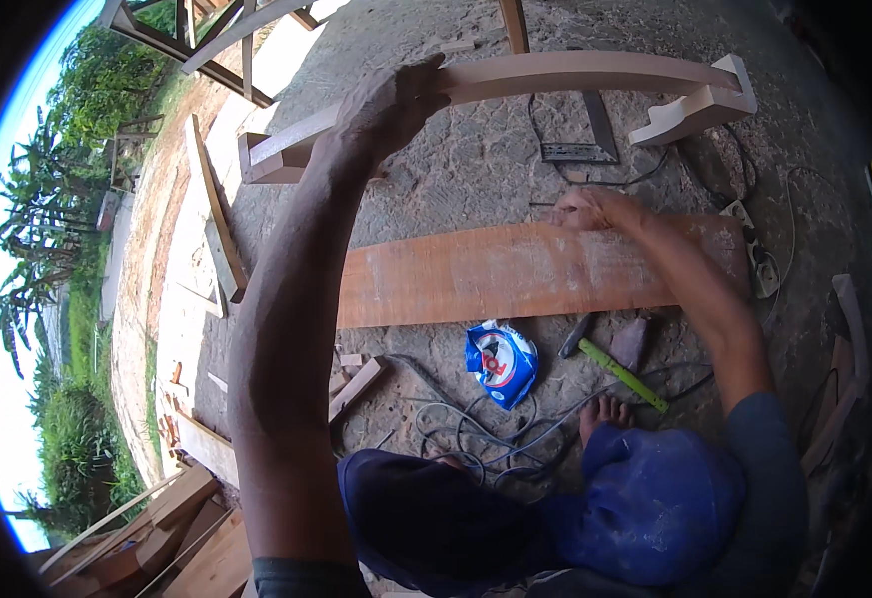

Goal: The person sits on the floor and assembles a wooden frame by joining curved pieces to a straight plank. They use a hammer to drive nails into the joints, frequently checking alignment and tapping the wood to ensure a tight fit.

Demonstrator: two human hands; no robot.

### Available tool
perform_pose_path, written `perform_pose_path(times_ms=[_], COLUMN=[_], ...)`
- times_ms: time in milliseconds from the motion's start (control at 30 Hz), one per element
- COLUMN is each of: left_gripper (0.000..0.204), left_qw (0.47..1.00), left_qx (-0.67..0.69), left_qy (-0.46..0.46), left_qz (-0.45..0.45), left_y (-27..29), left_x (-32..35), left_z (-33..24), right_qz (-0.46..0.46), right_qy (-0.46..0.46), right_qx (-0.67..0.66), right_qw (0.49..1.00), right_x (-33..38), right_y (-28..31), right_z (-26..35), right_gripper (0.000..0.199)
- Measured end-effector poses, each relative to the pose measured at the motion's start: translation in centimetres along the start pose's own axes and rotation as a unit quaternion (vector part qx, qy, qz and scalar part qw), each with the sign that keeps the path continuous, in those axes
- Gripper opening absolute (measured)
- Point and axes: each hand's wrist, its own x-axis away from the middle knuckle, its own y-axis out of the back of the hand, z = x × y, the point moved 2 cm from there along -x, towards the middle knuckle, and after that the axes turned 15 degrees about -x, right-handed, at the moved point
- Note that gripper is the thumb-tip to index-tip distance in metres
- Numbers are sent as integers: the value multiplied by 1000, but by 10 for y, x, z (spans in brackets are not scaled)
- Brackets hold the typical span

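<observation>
A: Hands first. Left hand (396,100) is reaching to the upper centre of the frame and grasping the curved rail (575,72), fingers wrapping over its top edge.

B: Rail position?

A: It is arching across the top of the frame, from a squared end at upper left to a carved bracket (700,108) at upper right, which it is touching.

B: Right hand?

A: Right hand (595,209) is pressing down on the far edge of the plank (516,274), fingers spread flat, gripping nothing. Plank is lying across mid-frame on the concrete floor (476,169).

B: Surroundings?

A: Blue bag (502,361) is sitting just below the plank, lower centre. Green level (623,374) is lying to its right, near a bare foot (605,414). Cables (476,434) are looping beside the bag. Square (585,140) is lying between rail and plank. Offcuts (186,528) are piling at lower left.
</observation>
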Motion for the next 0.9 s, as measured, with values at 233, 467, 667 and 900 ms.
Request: perform_pose_path(times_ms=[233,467,667,900], left_gripper=[52,49,33,51], left_qw=[997,996,992,994], left_qx=[-35,-47,-46,-30], left_qy=[-55,-58,-66,-69], left_qz=[-35,-39,-94,-78], left_y=[-11,-12,-18,-25], left_x=[3,3,4,4], left_z=[9,-6,4,6], right_qz=[72,31,24,-64], right_qy=[26,12,9,162], right_qx=[36,118,-10,17], right_qw=[996,992,1000,985], right_x=[5,31,21,81], right_y=[-9,-16,-19,-38], right_z=[7,5,-19,2], right_gripper=[90,105,104,112])
